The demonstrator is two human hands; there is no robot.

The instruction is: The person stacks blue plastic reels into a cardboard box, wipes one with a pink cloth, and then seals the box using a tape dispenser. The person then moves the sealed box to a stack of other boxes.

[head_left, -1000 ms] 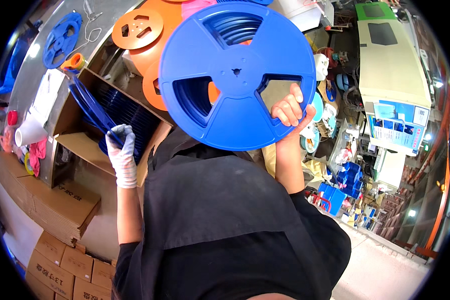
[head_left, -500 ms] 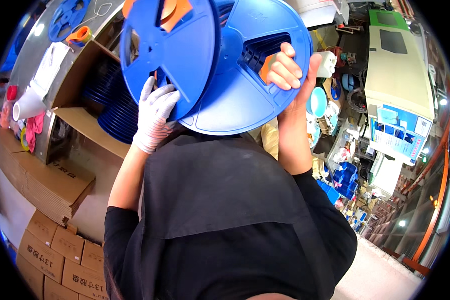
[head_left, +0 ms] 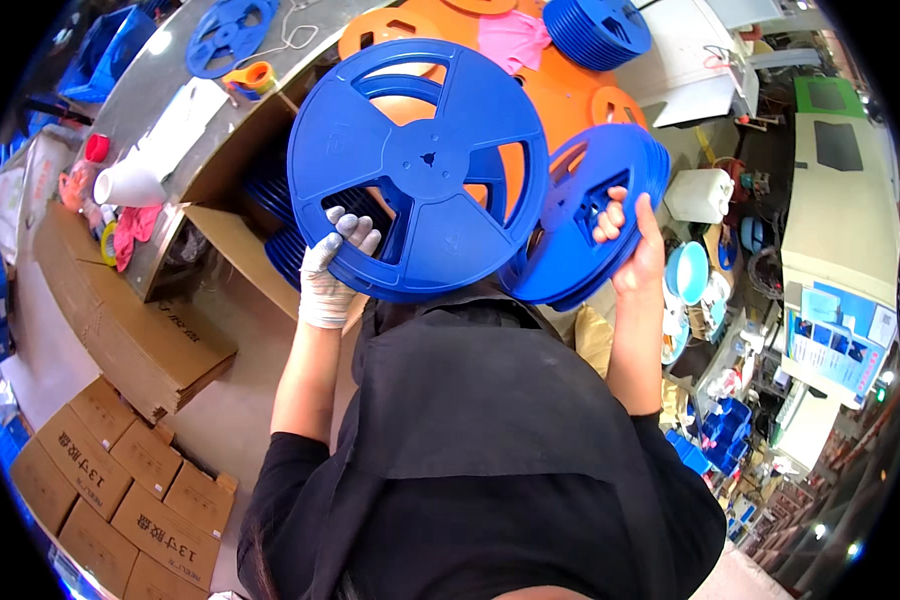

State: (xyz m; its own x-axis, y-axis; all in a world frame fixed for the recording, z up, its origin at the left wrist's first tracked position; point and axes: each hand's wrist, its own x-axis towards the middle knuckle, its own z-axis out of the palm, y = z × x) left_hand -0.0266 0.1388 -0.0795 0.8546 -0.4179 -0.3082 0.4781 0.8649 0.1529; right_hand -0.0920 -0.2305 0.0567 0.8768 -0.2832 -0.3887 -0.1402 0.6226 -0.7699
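the gloved left hand held a single blue reel at centre frame, fingers hooked through a lower-left window; the bare right hand closed its grip on a stack of blue reels right of centre. keeping the single reel flat and its hub lined up looked wise before joining them. counted: one reel left, several stacked right, too tight to number; another blue stack sat top of frame, on the orange reels over the worktop.
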